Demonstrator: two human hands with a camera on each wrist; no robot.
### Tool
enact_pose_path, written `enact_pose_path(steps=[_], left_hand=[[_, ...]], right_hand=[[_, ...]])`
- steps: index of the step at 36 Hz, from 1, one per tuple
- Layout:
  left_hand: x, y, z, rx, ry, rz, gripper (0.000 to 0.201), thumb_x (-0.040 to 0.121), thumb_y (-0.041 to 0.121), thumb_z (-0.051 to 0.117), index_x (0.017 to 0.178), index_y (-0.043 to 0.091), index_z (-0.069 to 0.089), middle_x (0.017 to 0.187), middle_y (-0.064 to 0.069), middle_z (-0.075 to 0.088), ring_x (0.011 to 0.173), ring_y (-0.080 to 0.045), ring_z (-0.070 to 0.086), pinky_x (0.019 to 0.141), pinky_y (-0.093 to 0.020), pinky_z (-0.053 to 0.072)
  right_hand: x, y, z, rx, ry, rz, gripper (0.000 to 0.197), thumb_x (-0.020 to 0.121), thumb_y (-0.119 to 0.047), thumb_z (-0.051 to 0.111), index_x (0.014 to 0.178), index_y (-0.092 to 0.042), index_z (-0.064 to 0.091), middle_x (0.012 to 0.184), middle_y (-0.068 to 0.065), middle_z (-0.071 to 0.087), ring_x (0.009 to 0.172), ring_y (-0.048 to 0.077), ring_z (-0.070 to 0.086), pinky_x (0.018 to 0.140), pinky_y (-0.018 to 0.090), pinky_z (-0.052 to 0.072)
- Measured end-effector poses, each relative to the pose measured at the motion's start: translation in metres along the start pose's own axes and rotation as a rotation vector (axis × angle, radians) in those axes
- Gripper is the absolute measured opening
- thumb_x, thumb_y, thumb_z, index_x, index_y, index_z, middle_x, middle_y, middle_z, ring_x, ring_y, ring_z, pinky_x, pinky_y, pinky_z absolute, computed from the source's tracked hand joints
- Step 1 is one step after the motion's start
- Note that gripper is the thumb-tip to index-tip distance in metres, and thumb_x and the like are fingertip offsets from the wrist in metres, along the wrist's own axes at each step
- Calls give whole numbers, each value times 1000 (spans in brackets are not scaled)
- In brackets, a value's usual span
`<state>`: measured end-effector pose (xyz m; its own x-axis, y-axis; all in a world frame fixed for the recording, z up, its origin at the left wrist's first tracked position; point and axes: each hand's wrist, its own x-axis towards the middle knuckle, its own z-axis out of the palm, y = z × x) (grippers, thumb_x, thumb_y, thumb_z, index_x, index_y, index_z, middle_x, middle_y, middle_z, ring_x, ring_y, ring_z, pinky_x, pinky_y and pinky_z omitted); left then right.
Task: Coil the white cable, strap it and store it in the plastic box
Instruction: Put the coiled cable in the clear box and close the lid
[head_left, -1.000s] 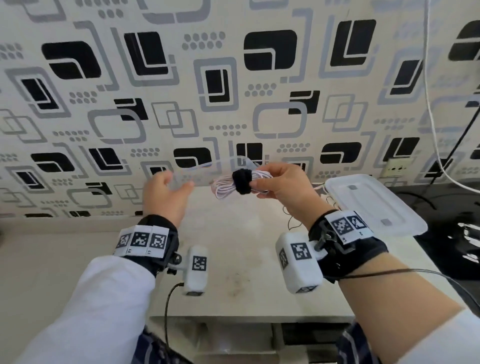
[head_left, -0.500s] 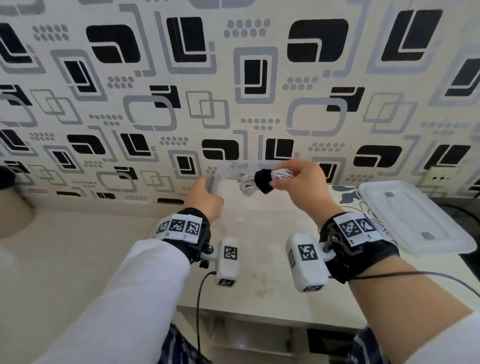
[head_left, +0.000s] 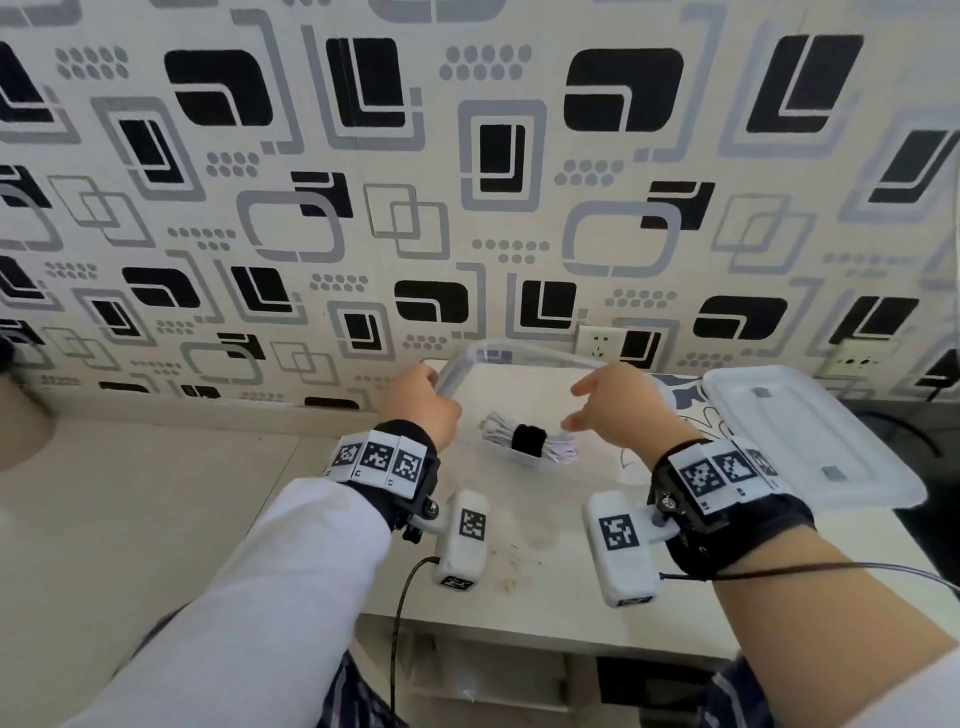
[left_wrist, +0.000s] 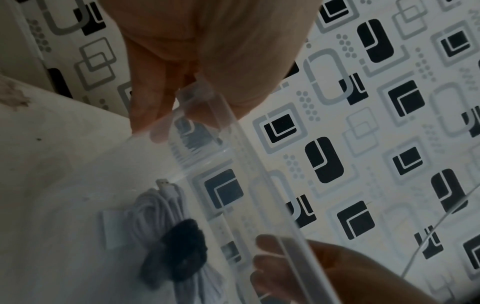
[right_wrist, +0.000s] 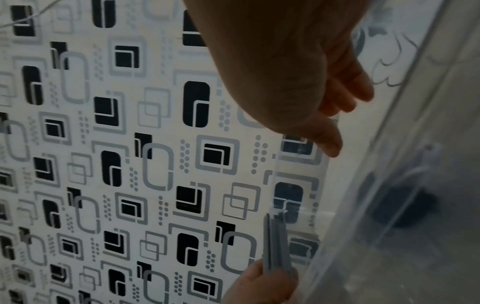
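The white cable (head_left: 527, 441) lies coiled inside the clear plastic box (head_left: 524, 352), on its floor towards the near wall, bound round the middle by a black strap (head_left: 528, 439). In the left wrist view the coil (left_wrist: 155, 207) shows through the transparent wall, its plug end pointing away from the strap (left_wrist: 179, 251).

The box stands on the bench (head_left: 540, 561) near its back edge, close to the patterned wall (head_left: 467, 156). The left hand (head_left: 422, 402) grips the box's left rim; in its own wrist view the fingers (left_wrist: 148, 98) are curled round the rim's edge, with the thumb on the other side of it. The right hand (head_left: 618, 405) hovers over the right side of the box, above the cable and not touching it. Its fingers (right_wrist: 345, 90) are loosely spread and slightly bent, holding nothing, and the thumb points towards the left hand.

The box's lid (head_left: 800, 436) lies on the bench's right end, just beside the box, and part of it juts over the bench's right edge. Two wall sockets (head_left: 600, 345) sit low on the wall behind the box and lid. Both wrists wear black bands with printed marker tags and a white camera unit hanging below.
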<state>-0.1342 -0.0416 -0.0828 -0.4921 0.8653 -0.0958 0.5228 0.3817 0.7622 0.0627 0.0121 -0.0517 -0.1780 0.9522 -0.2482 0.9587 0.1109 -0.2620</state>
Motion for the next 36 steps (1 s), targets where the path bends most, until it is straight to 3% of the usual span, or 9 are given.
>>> enact_pose_path(steps=[4,9,12,17,20,24,28,32,36], left_hand=[[1,1,2,14,22,-9,36,85,7,59,121,10,53,109,-13,62,94,-34,65,83,-46,57],[2,2,4,74,42,-11,33,87,9,59,119,8,55,100,-7,57,93,-32,63,85,-42,55],[3,3,5,101,62,-4,30,86,9,59,116,7,56,104,-11,62,92,-33,63,85,-43,55],[1,4,2,79,36,-50,17,84,14,59,100,10,55,94,-7,64,84,-31,66,78,-42,58],[2,5,1,51,27,-48,21,87,28,62,93,8,59,81,-6,65,70,-24,64,59,-30,51],[3,8,-1,81,33,-24,19,89,35,65,88,17,58,73,5,59,66,-16,58,59,-24,47],[8,9,2,25,55,-57,28,90,32,64,75,8,64,74,-7,69,73,-26,67,76,-39,58],[18,10,9,-101,73,-62,27,94,25,53,81,4,63,91,-21,72,82,-35,72,76,-48,60],[21,13,13,-98,95,-78,36,94,25,48,80,-1,70,79,-16,74,79,-33,72,78,-46,60]], right_hand=[[-9,15,-9,342,217,-52,56,77,-29,77,129,-21,57,127,4,61,105,23,61,91,37,50],[-22,39,-14,184,164,102,84,72,-57,71,135,-10,42,112,14,66,113,32,55,97,47,45],[-36,54,-19,188,15,171,57,81,-52,66,106,-1,58,72,7,70,83,24,64,79,38,54],[-53,72,-22,501,-226,216,43,88,-37,65,85,6,67,79,17,73,64,28,71,59,30,58],[-49,74,-18,609,-116,216,35,87,-23,68,80,10,63,60,19,68,47,25,63,61,34,57],[-36,75,-14,585,48,238,34,89,-26,65,95,6,59,61,16,65,39,18,53,44,24,47],[-18,75,-11,626,108,237,32,92,-28,60,107,1,61,63,13,64,44,18,52,49,26,45],[-4,74,-10,656,158,239,31,94,-26,58,112,0,57,68,11,64,58,23,60,66,35,54],[3,77,-9,688,199,248,29,93,-25,60,104,2,60,66,9,61,54,23,57,66,37,56]])
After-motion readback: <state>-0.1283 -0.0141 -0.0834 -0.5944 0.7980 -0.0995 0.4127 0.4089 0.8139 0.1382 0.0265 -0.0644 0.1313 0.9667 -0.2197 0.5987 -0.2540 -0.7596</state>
